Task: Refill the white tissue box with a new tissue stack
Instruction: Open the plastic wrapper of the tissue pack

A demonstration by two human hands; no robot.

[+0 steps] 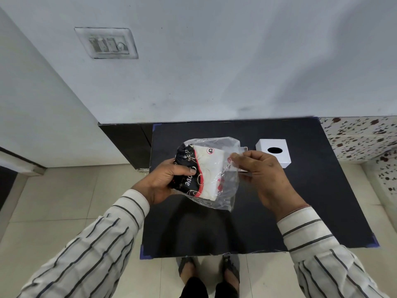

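So we're at the unwrapping step: left hand [160,180] grips the tissue pack [199,173] above the desk [247,222], right hand [261,175] pinches its loose plastic end, and next I'd say the stack needs sliding out toward the white tissue box [274,152] sitting back right.

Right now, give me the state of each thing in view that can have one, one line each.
tissue pack: held above the table, plastic wrapper open at the right end, tissues still inside.
left hand: shut on the pack's printed end.
right hand: pinching the clear wrapper's open edge.
white tissue box: standing on the black table, closed, nothing showing in its dark oval slot.
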